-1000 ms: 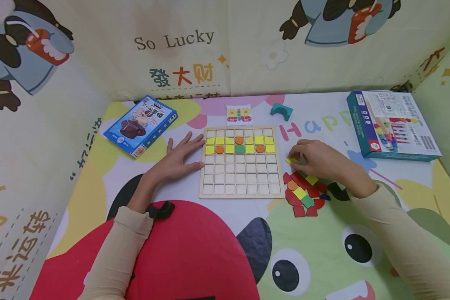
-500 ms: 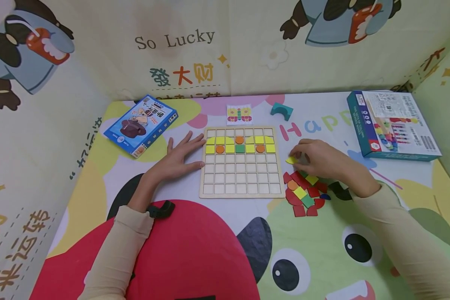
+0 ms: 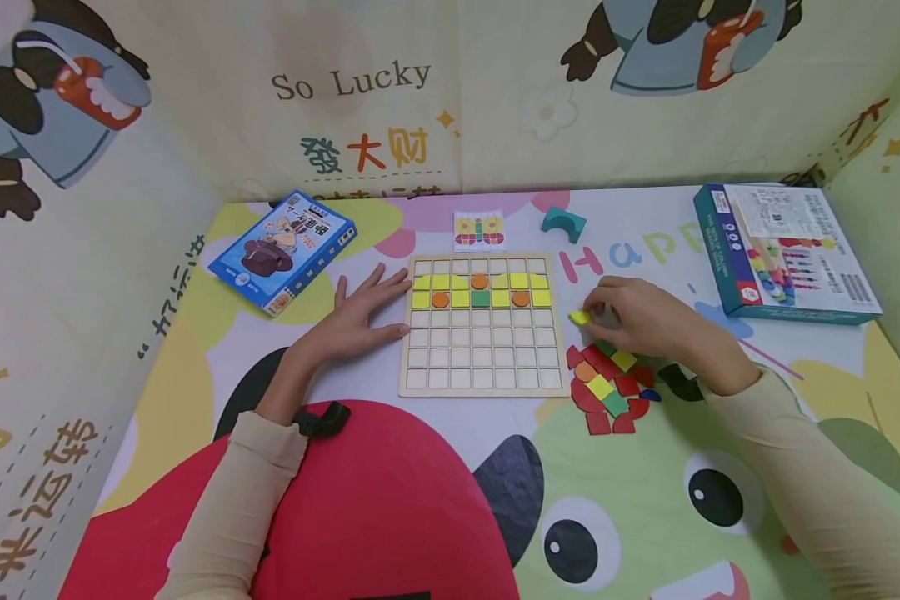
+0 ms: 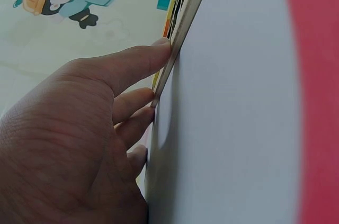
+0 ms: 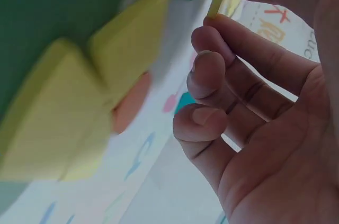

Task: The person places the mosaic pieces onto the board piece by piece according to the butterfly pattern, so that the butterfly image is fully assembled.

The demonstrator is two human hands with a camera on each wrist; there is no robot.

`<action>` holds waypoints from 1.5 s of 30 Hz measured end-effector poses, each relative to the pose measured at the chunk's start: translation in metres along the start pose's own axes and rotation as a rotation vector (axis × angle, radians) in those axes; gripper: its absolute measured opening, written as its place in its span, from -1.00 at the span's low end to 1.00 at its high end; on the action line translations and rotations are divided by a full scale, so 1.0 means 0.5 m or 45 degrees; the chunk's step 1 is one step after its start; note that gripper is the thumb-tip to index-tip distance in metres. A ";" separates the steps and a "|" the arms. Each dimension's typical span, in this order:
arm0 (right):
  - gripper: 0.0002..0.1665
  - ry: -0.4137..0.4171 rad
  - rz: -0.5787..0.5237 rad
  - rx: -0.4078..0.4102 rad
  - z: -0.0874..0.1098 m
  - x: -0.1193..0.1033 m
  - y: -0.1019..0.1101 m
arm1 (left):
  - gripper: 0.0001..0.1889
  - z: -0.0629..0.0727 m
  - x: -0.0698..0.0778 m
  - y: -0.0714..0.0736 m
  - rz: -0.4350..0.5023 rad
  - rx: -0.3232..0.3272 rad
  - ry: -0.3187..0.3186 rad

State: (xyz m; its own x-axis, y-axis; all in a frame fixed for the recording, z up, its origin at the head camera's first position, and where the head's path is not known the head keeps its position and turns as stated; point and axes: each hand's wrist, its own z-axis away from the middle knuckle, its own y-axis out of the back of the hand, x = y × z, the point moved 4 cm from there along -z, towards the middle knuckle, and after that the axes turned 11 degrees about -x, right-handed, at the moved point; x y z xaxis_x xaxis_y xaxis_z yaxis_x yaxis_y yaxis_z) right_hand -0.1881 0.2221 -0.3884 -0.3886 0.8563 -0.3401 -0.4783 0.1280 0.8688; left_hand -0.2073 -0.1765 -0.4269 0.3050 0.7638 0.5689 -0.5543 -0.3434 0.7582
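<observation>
A wooden grid board [image 3: 482,352] lies mid-table, two of its upper rows bearing yellow, orange and green tiles. My left hand [image 3: 356,321] rests flat beside it, fingers spread, thumb and fingertips touching the left edge; the left wrist view shows the board's edge [image 4: 183,28] against them. Right of the board, my right hand [image 3: 626,315] pinches a yellow tile [image 3: 580,317] between thumb and forefinger; in the right wrist view that tile [image 5: 215,2] is seen edge-on, the other fingers curled. Just below the right hand spreads a pile of red, yellow, green and orange tiles [image 3: 598,386].
A butterfly pattern card [image 3: 478,231] lies behind the board, with a teal arch block [image 3: 563,222] to its right. A blue box [image 3: 282,250] stands at the back left, and a larger teal-edged box [image 3: 787,250] at the back right.
The yellow tile in my right fingertips has shifted slightly left and turned a little. My left hand and the board have stayed in place.
</observation>
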 end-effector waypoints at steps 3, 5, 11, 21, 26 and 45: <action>-0.56 0.019 0.023 0.031 -0.012 -0.020 0.007 | -0.12 0.002 0.002 0.001 -0.003 -0.002 0.005; -0.57 0.036 0.040 0.037 -0.028 -0.042 0.008 | -0.12 0.003 0.002 0.002 -0.003 0.000 0.007; -0.57 0.144 0.083 0.026 -0.092 -0.142 0.003 | -0.12 0.002 -0.002 0.000 -0.001 -0.001 0.006; -0.68 0.317 0.188 0.042 -0.197 -0.303 -0.021 | -0.15 0.002 0.000 0.001 0.015 -0.003 -0.006; -0.70 0.338 0.212 0.049 -0.226 -0.335 -0.031 | -0.15 0.003 0.002 0.002 0.019 -0.004 -0.016; -0.62 0.301 0.276 0.044 -0.239 -0.342 -0.039 | -0.14 0.000 0.000 0.003 0.015 -0.013 -0.015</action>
State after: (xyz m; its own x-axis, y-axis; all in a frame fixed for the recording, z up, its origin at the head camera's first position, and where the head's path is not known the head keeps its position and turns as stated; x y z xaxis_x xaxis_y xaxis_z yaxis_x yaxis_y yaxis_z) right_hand -0.2064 0.0135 -0.3901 -0.6526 0.7261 -0.2166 -0.3392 -0.0244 0.9404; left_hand -0.2079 -0.1769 -0.4258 0.3072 0.7534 0.5814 -0.5657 -0.3467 0.7482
